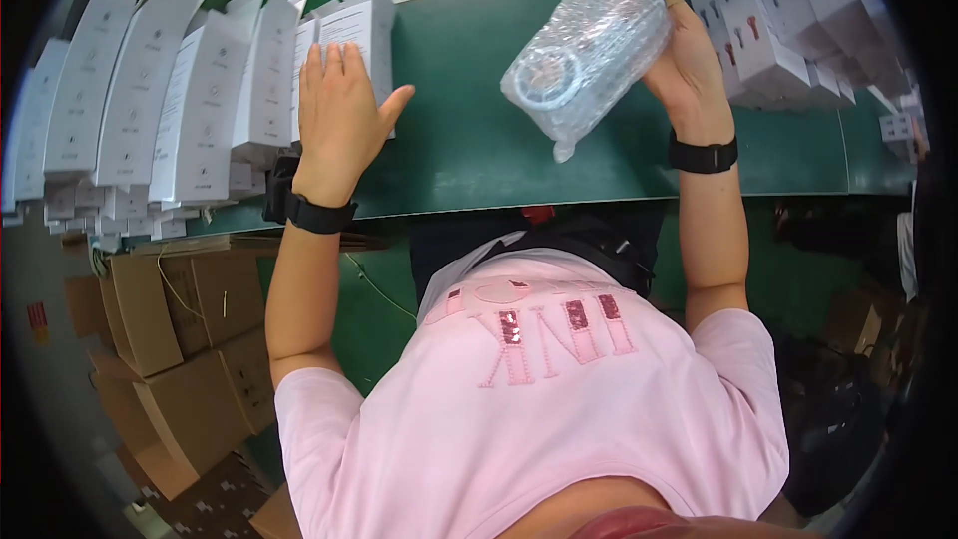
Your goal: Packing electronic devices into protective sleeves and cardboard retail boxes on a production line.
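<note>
My right hand (691, 65) grips a bubble-wrapped package (599, 40) from its right side, up over the green table. Through the clear wrap a pale blue-white object with a round ring-shaped part shows; its exact kind cannot be made out. The fingers behind the package are partly hidden. My left hand (341, 120) is open, palm down, fingers stretched out with the thumb apart. It lies over the nearest white carton (369, 28) at the right end of a row; whether it presses on the carton, I cannot tell.
More upright white cartons (130, 100) line the left of the green table (449, 130), some with raised flaps. White boxes with small printed pictures (768, 20) are stacked at the right. Brown cardboard boxes (190, 389) stand on the floor at lower left.
</note>
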A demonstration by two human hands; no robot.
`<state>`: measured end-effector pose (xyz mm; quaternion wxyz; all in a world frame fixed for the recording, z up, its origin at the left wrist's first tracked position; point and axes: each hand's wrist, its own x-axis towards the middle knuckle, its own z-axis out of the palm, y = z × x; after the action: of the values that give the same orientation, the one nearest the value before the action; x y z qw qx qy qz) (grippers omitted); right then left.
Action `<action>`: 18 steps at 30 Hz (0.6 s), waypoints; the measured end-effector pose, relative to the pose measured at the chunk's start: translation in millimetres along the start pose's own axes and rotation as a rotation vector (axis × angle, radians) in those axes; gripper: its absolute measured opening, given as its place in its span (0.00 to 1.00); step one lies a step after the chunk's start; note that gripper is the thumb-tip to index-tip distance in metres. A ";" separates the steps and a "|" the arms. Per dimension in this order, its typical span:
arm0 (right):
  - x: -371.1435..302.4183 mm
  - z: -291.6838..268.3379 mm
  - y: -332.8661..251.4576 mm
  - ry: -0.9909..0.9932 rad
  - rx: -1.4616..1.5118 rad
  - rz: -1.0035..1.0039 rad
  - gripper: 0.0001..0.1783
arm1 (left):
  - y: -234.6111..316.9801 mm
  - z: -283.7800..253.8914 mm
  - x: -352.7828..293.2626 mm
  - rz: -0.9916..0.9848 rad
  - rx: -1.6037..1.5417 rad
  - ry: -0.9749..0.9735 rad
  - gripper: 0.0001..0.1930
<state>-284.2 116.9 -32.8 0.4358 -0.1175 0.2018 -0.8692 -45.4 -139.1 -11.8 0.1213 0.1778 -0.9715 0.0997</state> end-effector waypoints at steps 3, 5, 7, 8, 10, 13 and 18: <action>-8.2 -2.1 3.8 0.154 -0.142 -0.121 0.16 | 8.6 11.9 -4.6 -0.004 0.046 0.079 0.33; -13.8 6.5 13.0 0.229 -0.281 -0.215 0.17 | 8.2 18.7 -7.1 0.036 -0.263 0.087 0.32; -19.6 18.5 19.3 0.293 -0.425 -0.302 0.19 | 20.3 8.7 -15.6 0.093 -0.420 0.070 0.33; -22.3 24.7 20.0 0.266 -0.571 -0.396 0.22 | 27.4 0.5 -18.1 0.157 -0.429 0.046 0.36; -28.1 37.2 30.1 0.217 -0.798 -0.564 0.34 | 40.8 -14.5 -15.9 0.120 -0.536 0.010 0.38; -34.4 36.4 42.0 0.101 -1.317 -0.855 0.43 | 43.1 -28.3 4.1 0.063 -0.702 -0.005 0.44; -43.0 52.6 41.9 -0.158 -1.435 -0.818 0.48 | 26.0 -16.4 69.5 -0.067 -0.626 -0.080 0.39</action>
<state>-209.0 115.9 -6.2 -0.0828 -0.4917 0.6175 -0.6083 -114.8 -133.8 18.7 0.1352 0.1676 -0.9525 -0.2151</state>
